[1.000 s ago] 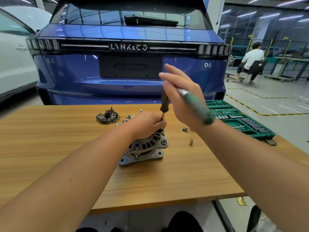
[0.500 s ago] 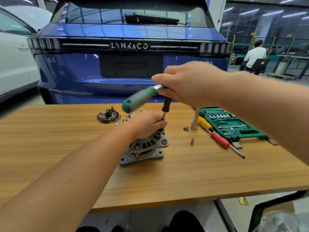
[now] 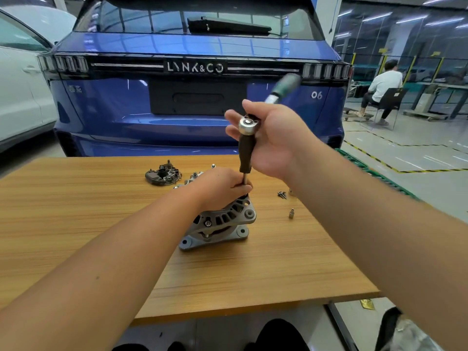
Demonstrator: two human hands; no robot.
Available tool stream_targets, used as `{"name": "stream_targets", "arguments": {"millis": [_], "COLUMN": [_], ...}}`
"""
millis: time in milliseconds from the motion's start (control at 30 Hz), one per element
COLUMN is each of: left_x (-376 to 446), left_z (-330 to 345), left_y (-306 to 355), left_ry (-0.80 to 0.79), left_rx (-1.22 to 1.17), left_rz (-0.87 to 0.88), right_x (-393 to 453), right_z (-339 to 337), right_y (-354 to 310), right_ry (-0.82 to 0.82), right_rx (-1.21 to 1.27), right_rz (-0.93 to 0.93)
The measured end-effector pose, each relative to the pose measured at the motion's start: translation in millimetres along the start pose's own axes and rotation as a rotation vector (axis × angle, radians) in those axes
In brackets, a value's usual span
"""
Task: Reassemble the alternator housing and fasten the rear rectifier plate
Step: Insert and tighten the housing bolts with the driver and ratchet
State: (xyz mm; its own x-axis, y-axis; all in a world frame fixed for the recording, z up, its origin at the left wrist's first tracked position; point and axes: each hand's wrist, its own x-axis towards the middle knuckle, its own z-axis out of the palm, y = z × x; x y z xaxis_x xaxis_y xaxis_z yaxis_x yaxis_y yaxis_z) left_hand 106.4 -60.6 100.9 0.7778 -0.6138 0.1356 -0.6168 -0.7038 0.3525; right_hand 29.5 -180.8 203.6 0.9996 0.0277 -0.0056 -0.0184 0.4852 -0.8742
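Both hands (image 3: 273, 138) above alternator (image 3: 220, 224), mid-table (image 3: 76, 224).

blue car (image 3: 197, 97); white car (image 3: 20, 97), seated person (image 3: 382, 89)

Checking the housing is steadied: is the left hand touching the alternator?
Touching. The head view shows the left hand resting on top of the alternator.

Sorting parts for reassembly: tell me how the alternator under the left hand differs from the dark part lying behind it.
The alternator is light grey metal, stands tall and is held by the left hand. The dark part is blackish, lies low and flat, and nobody touches it. Both sit on the wooden table.
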Motion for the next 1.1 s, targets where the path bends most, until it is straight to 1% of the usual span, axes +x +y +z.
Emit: {"name": "stream_targets", "arguments": {"millis": [67, 100, 133, 200, 267, 300, 333, 367, 400, 467, 533, 567, 633, 700, 767, 833, 900, 967, 1033, 1100], "left_x": [2.8, 3.8, 4.5, 4.6, 3.3, 4.2, 5.3, 7.9, 9.3, 8.4, 7.0, 6.4, 4.4, 4.5, 5.6, 5.5, 5.1, 3.2, 1.2, 0.0], "left_z": [0.7, 0.9, 1.3, 1.6, 0.2, -0.3, 0.1, 0.5, 1.2, 2.6, 5.2, 6.6, 5.5, 3.9, 4.0, 3.7, 2.3, 0.3, -1.2, -2.1], "left_y": [-0.8, -0.6, 0.2, -1.0, -0.6, -0.6, 0.1, 0.2, 0.1, 0.8, 1.8, 1.2, 1.0, 0.7, -0.3, -1.2, -0.5, 1.5, 3.8, 4.7], "left_ry": [0.005, 0.006, 0.008, 0.015, 0.021, -0.007, -0.043, -0.073, -0.074, -0.004, 0.074, 0.083, 0.075, 0.061, 0.035, 0.017, 0.018, 0.002, -0.024, -0.036], "left_rx": [0.0, -0.002, -0.003, -0.001, 0.011, 0.026, 0.061, 0.099, 0.117, 0.059, 0.013, -0.001, -0.003, 0.007, 0.01, -0.005, 0.004, 0.015, 0.008, 0.001], "left_rz": [-0.003, -0.008, -0.011, 0.002, 0.022, 0.02, 0.015, 0.013, 0.016, 0.022, 0.041, 0.053, 0.073, 0.07, 0.052, 0.029, 0.018, 0.009, 0.01, 0.019], "right_x": [-1.4, -2.2, -2.2, -7.0, -7.6, -5.6, -4.4, -2.9, -2.5, -5.9, -10.7, -12.3, -14.1, -16.6, -20.7, -23.2, -22.3, -18.5, -15.2, -12.6], "right_z": [-4.0, -6.9, -11.3, -18.2, -27.3, -31.3, -33.7, -34.8, -34.8, -31.6, -29.2, -29.4, -31.0, -30.7, -28.2, -23.6, -17.4, -11.9, -3.9, 3.1], "right_y": [8.2, 11.9, 16.1, 23.9, 29.7, 30.5, 29.8, 28.1, 25.8, 18.0, 8.0, 2.3, -9.6, -20.9, -31.6, -42.4, -50.9, -53.6, -51.6, -49.8], "right_ry": [0.021, 0.013, 0.002, -0.006, 0.004, -0.009, -0.019, -0.02, -0.021, -0.046, -0.1, -0.137, -0.228, -0.31, -0.344, -0.353, -0.305, -0.183, -0.066, 0.002], "right_rx": [0.085, 0.056, -0.049, -0.426, -0.879, -1.082, -1.259, -1.398, -1.505, -1.692, -1.863, -1.932, -2.01, -2.039, -2.117, -2.201, -2.249, -2.219, -2.104, -1.915], "right_rz": [-0.096, -0.175, -0.278, -0.549, -0.965, -1.176, -1.329, -1.418, -1.442, -1.365, -1.221, -1.163, -1.052, -0.946, -0.861, -0.843, -0.851, -0.751, -0.532, -0.31]}}
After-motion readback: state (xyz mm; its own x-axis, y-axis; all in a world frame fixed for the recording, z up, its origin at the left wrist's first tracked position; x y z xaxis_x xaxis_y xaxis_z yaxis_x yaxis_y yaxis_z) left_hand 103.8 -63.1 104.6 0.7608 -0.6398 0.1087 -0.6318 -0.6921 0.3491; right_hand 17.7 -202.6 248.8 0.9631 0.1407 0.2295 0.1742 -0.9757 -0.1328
